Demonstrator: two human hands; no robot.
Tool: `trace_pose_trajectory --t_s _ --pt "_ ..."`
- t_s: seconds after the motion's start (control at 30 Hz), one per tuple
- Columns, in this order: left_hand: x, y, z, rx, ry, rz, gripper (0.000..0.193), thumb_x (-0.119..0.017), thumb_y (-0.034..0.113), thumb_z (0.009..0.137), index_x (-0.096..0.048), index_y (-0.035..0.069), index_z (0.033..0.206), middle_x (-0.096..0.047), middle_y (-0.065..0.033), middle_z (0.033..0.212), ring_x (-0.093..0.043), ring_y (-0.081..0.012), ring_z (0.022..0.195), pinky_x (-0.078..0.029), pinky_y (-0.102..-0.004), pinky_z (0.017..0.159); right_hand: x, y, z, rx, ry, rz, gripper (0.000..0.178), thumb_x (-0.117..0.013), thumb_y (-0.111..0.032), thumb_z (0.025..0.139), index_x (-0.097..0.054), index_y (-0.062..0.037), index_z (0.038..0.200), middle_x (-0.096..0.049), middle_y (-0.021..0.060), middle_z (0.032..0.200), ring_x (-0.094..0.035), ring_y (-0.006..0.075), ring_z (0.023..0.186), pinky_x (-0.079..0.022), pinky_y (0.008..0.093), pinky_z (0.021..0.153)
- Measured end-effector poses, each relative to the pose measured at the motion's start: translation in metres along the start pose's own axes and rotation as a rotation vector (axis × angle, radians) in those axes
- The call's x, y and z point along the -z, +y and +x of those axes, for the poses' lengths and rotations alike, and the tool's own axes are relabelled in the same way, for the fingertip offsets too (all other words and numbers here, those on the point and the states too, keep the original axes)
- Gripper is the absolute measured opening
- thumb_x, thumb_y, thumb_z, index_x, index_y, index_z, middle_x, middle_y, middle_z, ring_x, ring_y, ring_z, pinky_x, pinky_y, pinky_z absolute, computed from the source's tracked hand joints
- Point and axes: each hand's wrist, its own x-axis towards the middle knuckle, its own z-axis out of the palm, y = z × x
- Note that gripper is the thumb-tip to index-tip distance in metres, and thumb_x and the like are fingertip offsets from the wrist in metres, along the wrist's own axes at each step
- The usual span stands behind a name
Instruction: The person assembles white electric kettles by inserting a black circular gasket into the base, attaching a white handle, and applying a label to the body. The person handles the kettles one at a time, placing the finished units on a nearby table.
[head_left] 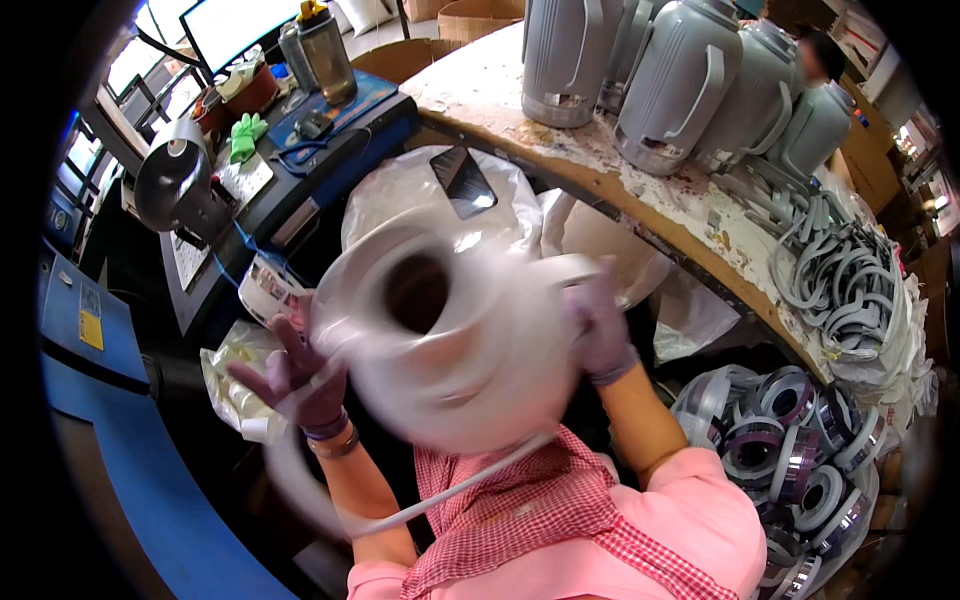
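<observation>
A pale grey thermos jug casing (485,385), smeared by motion, hangs in front of my chest with its dark round opening tilted up toward me. On its right side my right hand (602,325), in a purple glove, is closed around a part sticking out from the casing. My left hand (305,385), gloved too, is beside the casing's left edge with fingers spread; its contact with the casing is blurred. A thin grey curved strip (460,490) runs below the casing and across my left forearm; whether it is joined to the casing I cannot tell.
Several grey thermos jugs (680,85) stand on the worn table (480,85), with loose curved handles (840,270) at its right. Below is a bag of shiny-banded rings (790,440). Leftward are a dark bench (350,150) with a bottle (325,60) and a blue machine (110,420).
</observation>
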Motion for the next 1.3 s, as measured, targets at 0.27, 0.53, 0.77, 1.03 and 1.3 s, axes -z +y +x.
trace_pose_trajectory --t_s 0.27,0.53,0.77,1.03,1.3 --pt "0.017 0.102 -0.125 -0.121 0.137 0.293 0.076 -0.039 0.062 0.105 -0.044 0.005 0.156 -0.036 -0.0187 0.165 -0.036 -0.0403 0.15 -0.017 -0.0615 0.126 0.188 -0.105 -0.021 0.442 0.844 -0.801 0.065 -0.034 -0.053 0.107 -0.069 0.0009 0.101 -0.071 0.0138 0.11 -0.063 0.0212 0.096 -0.05 0.0341 0.089" --pt "-0.008 0.133 -0.285 -0.377 1.167 0.436 0.036 -0.056 0.029 0.104 -0.066 0.001 0.124 -0.07 -0.0166 0.128 -0.067 -0.0314 0.117 -0.052 -0.0448 0.104 0.144 -0.06 0.1 0.567 0.588 -1.312 0.053 -0.041 -0.043 0.107 -0.068 0.0025 0.108 -0.069 0.0169 0.117 -0.064 0.0247 0.101 -0.052 0.0372 0.09" --pt "0.007 0.061 -0.528 0.209 2.606 1.295 0.08 -0.083 0.046 0.08 -0.055 0.011 0.146 -0.055 -0.0177 0.147 -0.05 -0.0345 0.138 -0.04 -0.0478 0.114 0.118 -0.037 0.111 0.673 0.542 -1.303 0.044 -0.047 -0.034 0.107 -0.068 0.0039 0.114 -0.066 0.0195 0.124 -0.064 0.0277 0.104 -0.053 0.04 0.091" --pt "0.03 0.179 -0.636 0.962 2.416 2.319 0.109 -0.086 0.05 0.073 -0.034 0.01 0.16 -0.034 -0.0242 0.163 -0.033 -0.0385 0.151 -0.032 -0.052 0.121 0.075 -0.09 0.088 0.825 0.706 -1.204 0.036 -0.055 -0.024 0.107 -0.068 0.0055 0.122 -0.064 0.0225 0.13 -0.064 0.0312 0.109 -0.054 0.0431 0.092" --pt "0.056 0.163 -0.554 1.785 2.028 1.999 0.107 -0.086 0.06 0.067 -0.042 0.009 0.15 -0.047 -0.0231 0.151 -0.05 -0.0383 0.136 -0.042 -0.0506 0.113 -0.006 -0.031 0.068 0.778 0.093 -1.414 0.028 -0.056 -0.014 0.107 -0.07 0.0023 0.125 -0.062 0.0202 0.139 -0.058 0.0325 0.131 -0.047 0.0417 0.11"
